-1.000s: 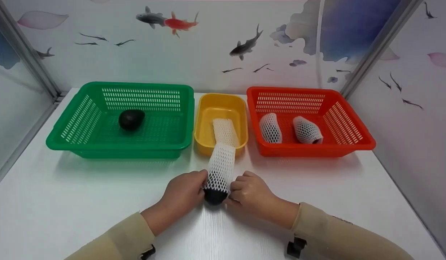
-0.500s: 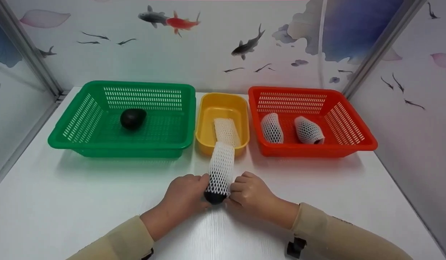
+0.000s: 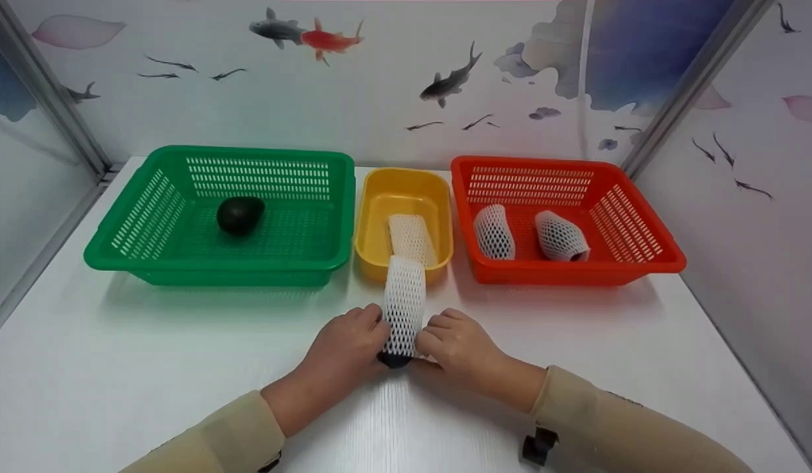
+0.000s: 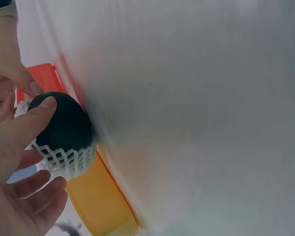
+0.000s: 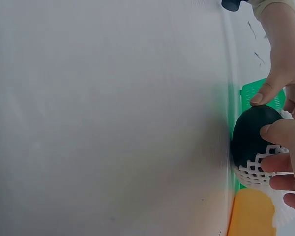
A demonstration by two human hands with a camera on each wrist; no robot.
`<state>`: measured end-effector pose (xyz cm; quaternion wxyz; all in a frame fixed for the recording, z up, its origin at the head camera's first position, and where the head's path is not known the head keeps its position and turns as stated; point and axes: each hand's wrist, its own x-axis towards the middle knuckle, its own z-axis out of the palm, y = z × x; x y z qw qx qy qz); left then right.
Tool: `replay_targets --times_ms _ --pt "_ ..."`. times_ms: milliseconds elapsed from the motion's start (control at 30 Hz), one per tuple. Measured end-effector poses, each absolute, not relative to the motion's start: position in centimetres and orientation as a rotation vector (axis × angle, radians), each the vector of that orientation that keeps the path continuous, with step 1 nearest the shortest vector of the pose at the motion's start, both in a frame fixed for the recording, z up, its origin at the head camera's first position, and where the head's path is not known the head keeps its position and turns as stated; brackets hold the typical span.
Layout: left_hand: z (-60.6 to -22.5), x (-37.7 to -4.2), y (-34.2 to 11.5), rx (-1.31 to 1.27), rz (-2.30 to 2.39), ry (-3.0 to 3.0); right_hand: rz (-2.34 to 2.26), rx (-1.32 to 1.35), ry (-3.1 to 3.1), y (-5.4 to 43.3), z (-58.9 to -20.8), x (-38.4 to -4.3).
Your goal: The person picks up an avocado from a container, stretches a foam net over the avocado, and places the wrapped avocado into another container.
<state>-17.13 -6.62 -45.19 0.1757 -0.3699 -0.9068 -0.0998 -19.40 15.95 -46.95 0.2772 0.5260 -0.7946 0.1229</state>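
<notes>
In the head view, a white foam net sleeve (image 3: 404, 295) covers most of a dark avocado (image 3: 395, 360), whose rounded near end pokes out. My left hand (image 3: 347, 345) grips it from the left, and my right hand (image 3: 460, 345) pinches the sleeve's edge on the other side. Both wrist views show thumbs pressed on the bare skin of the avocado (image 4: 64, 123), fingers at the mesh (image 5: 255, 172). The sleeve's limp far end overlaps the front rim of a yellow container (image 3: 373, 197), where another flat foam net (image 3: 411, 238) lies.
At the left stands a green basket (image 3: 294, 266) with one bare avocado (image 3: 240, 215) inside. A red basket (image 3: 570, 268) on the right has two net-wrapped fruits, one leftmost (image 3: 494, 233) and one beside it (image 3: 561, 236). Printed walls (image 3: 353, 112) enclose the white table (image 3: 182, 355).
The sleeve's mesh edge has slid farther toward me over the avocado, so less of its dark end shows. My left fingers have shifted their grip along its side.
</notes>
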Motion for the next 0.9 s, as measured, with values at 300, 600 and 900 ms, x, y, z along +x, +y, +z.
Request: replay_targets --times_ms 300,600,900 --pt "-45.32 -17.40 -6.71 -1.076 -0.382 -2.648 0.301 1.209 -2.350 16.36 -47.00 -19.36" --pt "-45.36 -17.44 -7.23 -0.969 -0.471 -2.780 0.311 1.050 -2.700 15.89 -46.78 -19.47" --pt "-44.79 -17.47 -7.28 -0.899 -0.652 -2.838 0.392 1.099 -2.783 15.56 -46.42 -19.61"
